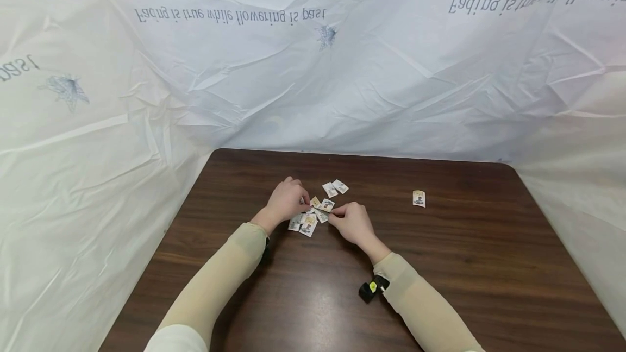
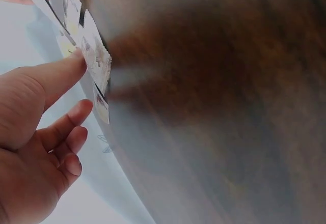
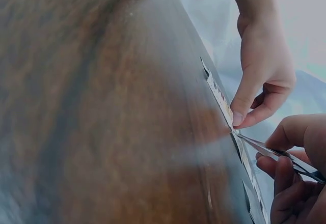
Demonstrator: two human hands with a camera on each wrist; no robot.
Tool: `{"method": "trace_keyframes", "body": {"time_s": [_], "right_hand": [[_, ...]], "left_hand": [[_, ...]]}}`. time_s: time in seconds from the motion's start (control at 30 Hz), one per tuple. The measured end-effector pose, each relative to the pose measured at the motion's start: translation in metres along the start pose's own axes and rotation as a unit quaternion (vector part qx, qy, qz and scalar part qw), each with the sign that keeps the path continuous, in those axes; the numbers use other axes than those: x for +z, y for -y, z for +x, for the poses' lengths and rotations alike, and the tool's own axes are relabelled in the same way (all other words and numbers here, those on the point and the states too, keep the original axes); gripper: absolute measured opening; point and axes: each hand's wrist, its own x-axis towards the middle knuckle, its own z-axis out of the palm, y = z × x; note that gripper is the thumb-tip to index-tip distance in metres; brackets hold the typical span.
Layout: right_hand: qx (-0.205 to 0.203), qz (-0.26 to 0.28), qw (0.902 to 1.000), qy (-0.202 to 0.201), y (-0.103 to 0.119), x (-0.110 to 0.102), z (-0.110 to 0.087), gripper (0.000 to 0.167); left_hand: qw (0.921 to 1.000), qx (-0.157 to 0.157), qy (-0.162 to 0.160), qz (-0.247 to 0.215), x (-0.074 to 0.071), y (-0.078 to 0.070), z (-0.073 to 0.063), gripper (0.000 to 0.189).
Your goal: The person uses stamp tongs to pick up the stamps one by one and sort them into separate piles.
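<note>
Several small stamps with perforated edges (image 1: 308,227) lie overlapping in a loose pile on the brown table, between the two hands. My right hand (image 1: 353,224) comes in from the right and holds a pair of metal tweezers (image 3: 262,149), whose tips point into the pile. On the other side, my left hand (image 1: 287,200) brings thumb and forefinger together at a stamp (image 2: 97,56) beside the tweezer tips. Its other fingers stay loosely bent, away from the paper. What exactly lies between thumb and forefinger is largely hidden.
Two more stamps (image 1: 330,189) lie just behind the pile. Farther right is a single stamp (image 1: 419,198). The dark wooden table (image 1: 469,265) has rounded back corners, and a white printed sheet (image 1: 303,86) hangs behind it and along the sides.
</note>
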Motion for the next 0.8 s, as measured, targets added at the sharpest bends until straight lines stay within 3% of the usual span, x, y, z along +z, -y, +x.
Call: {"method": "trace_keyframes", "body": {"time_s": [0.2, 0.8], "right_hand": [[0.003, 0.001, 1.0, -0.001, 0.0004, -0.0005, 0.0001, 0.017], [0.008, 0.009, 0.9999, -0.001, 0.004, -0.0017, -0.0015, 0.016]], "left_hand": [[0.9999, 0.009, -0.002, -0.003, -0.0012, -0.0012, 0.0006, 0.005], [0.9996, -0.029, 0.001, -0.002, -0.0016, -0.0063, 0.0001, 0.008]]}}
